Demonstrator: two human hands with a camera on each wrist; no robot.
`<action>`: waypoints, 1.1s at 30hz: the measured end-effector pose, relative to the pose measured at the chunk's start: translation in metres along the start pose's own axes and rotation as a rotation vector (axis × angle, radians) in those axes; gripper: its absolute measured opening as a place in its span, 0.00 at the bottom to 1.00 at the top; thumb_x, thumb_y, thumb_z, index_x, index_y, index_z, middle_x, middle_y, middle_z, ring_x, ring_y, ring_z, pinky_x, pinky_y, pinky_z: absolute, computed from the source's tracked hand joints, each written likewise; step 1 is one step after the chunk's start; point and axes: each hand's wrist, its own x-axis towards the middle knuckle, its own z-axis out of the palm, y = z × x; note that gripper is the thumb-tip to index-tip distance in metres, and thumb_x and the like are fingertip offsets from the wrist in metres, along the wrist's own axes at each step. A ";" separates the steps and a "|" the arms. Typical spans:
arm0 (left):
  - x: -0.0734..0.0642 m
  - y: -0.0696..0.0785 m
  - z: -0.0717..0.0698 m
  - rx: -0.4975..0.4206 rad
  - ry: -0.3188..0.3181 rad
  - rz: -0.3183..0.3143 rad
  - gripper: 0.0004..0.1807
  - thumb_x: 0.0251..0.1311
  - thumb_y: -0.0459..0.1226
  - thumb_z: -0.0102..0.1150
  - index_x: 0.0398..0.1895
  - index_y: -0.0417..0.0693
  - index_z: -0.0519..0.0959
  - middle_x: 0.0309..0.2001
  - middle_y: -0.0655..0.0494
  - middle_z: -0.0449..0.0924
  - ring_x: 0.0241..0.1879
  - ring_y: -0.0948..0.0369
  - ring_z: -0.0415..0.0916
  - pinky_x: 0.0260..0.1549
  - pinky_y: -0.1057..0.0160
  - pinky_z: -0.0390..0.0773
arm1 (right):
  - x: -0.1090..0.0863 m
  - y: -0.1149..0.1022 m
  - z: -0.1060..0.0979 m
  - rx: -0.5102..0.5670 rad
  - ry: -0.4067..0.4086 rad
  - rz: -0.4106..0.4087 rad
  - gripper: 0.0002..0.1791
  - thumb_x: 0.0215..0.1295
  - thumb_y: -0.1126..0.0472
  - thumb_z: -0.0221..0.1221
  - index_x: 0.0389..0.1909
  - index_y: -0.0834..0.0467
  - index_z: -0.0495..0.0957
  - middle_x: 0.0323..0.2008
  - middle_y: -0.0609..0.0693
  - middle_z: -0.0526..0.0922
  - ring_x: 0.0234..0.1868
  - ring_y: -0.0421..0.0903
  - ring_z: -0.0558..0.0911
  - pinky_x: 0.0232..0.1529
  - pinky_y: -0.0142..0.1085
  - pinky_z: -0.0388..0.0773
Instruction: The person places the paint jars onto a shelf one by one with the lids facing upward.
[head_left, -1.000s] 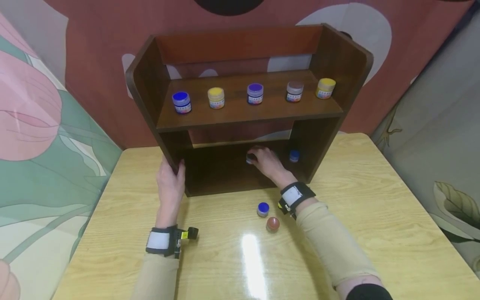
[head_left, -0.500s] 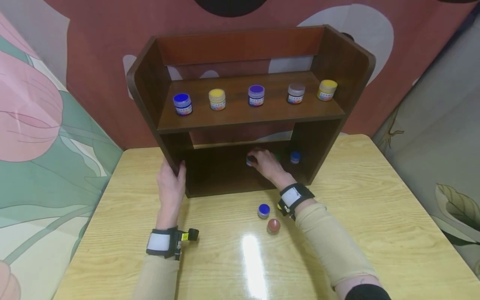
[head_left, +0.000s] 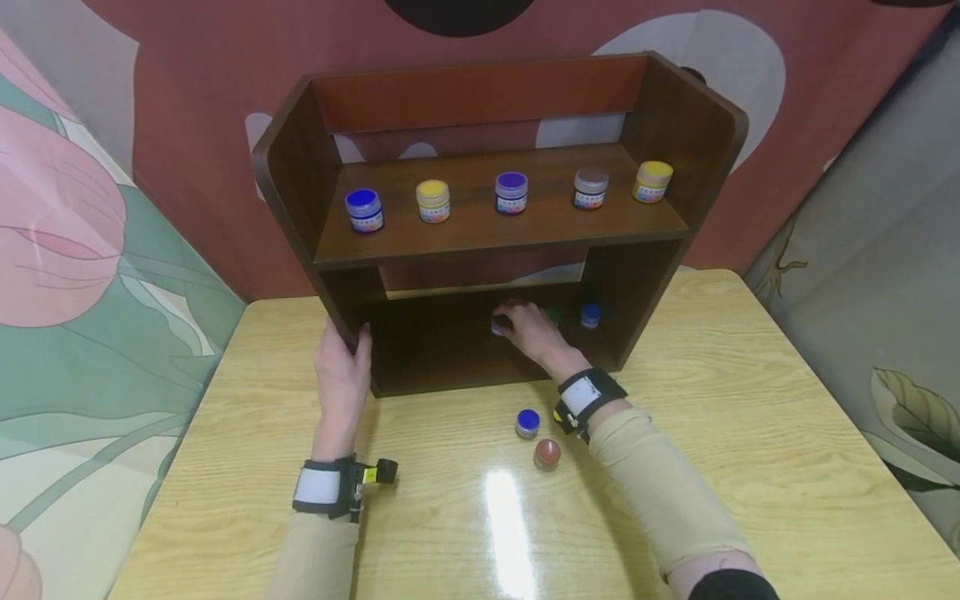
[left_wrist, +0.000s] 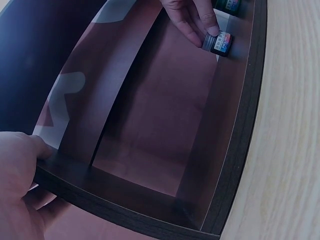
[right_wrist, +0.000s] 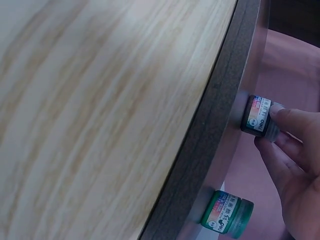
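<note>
My right hand [head_left: 531,330] pinches a small dark paint jar [right_wrist: 258,117] by its lid, the base right at the lower shelf board of the dark brown shelf unit [head_left: 435,354]. A green paint jar [right_wrist: 227,214] stands beside it, mostly hidden behind the hand in the head view, and a blue-lidded jar [head_left: 590,316] stands further right. My left hand [head_left: 341,375] grips the unit's left side panel [left_wrist: 115,207], thumb on the inner face and fingers behind.
Several paint jars line the upper shelf [head_left: 465,237], from a blue one [head_left: 364,211] to a yellow one [head_left: 652,182]. On the wooden table [head_left: 435,483] in front stand a blue-lidded jar [head_left: 527,423] and a reddish-brown one [head_left: 547,453].
Both hands stay almost in place. The right hand has shifted very slightly, and a bit of the green jar now shows beside it in the head view.
</note>
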 end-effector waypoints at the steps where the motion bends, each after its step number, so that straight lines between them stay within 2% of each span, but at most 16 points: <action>1: -0.001 0.000 0.000 0.000 -0.001 -0.002 0.16 0.67 0.36 0.59 0.51 0.32 0.73 0.45 0.31 0.82 0.47 0.36 0.81 0.46 0.39 0.80 | -0.001 0.000 0.000 0.000 0.001 -0.001 0.17 0.65 0.63 0.65 0.55 0.59 0.81 0.58 0.59 0.82 0.58 0.56 0.82 0.58 0.46 0.82; 12: -0.005 0.005 -0.003 0.002 -0.025 -0.030 0.17 0.69 0.37 0.58 0.54 0.34 0.72 0.49 0.32 0.81 0.50 0.37 0.80 0.50 0.39 0.80 | -0.007 -0.001 -0.008 0.022 0.017 -0.026 0.21 0.65 0.62 0.65 0.59 0.58 0.79 0.60 0.59 0.81 0.56 0.56 0.84 0.57 0.46 0.82; 18: -0.007 0.006 -0.002 0.015 -0.041 -0.054 0.17 0.69 0.38 0.57 0.54 0.34 0.72 0.49 0.33 0.81 0.51 0.37 0.81 0.50 0.39 0.81 | -0.018 -0.006 -0.019 0.052 0.042 -0.036 0.19 0.66 0.61 0.64 0.58 0.58 0.80 0.59 0.58 0.81 0.58 0.56 0.82 0.60 0.47 0.80; 22: -0.006 0.006 -0.002 0.006 -0.045 -0.054 0.18 0.69 0.38 0.57 0.55 0.34 0.72 0.50 0.33 0.81 0.52 0.37 0.80 0.51 0.39 0.80 | -0.031 -0.009 -0.028 0.102 0.060 -0.066 0.18 0.66 0.61 0.64 0.56 0.59 0.81 0.56 0.57 0.83 0.56 0.55 0.83 0.59 0.47 0.80; 26: -0.004 0.006 -0.003 0.001 -0.036 -0.046 0.18 0.69 0.37 0.57 0.56 0.34 0.72 0.50 0.32 0.81 0.52 0.37 0.80 0.52 0.39 0.80 | -0.047 -0.014 -0.037 0.172 0.057 -0.081 0.16 0.66 0.60 0.64 0.53 0.60 0.82 0.52 0.58 0.85 0.50 0.54 0.85 0.54 0.46 0.83; 33: -0.001 0.006 -0.002 0.019 -0.033 -0.037 0.18 0.70 0.38 0.57 0.55 0.35 0.72 0.49 0.32 0.81 0.52 0.37 0.80 0.52 0.38 0.79 | -0.083 -0.020 -0.052 0.221 -0.064 -0.087 0.17 0.65 0.58 0.65 0.53 0.61 0.82 0.45 0.54 0.88 0.43 0.47 0.87 0.47 0.39 0.85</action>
